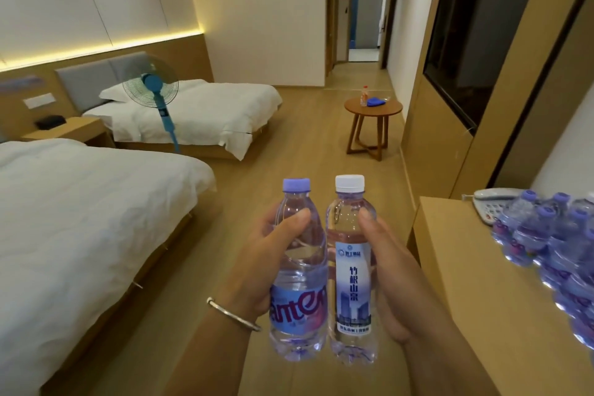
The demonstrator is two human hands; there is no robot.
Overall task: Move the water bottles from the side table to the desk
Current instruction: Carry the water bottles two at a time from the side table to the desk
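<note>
- Room: a bedroom with two beds; the desk [475, 283] runs along the right wall, its near-left corner beside my right forearm.
- My left hand [270, 254] grips the purple-capped bottle [297, 270]; my right hand [390, 270] grips the white-capped bottle [352, 270]. Fingers wrap each body, thumbs forward.
- Both bottles are upright, long axes vertical, sides touching, held over the floor left of the desk edge.
- The right hand is nearer the desk; bare top lies left of the bottle cluster [553, 251].
</note>
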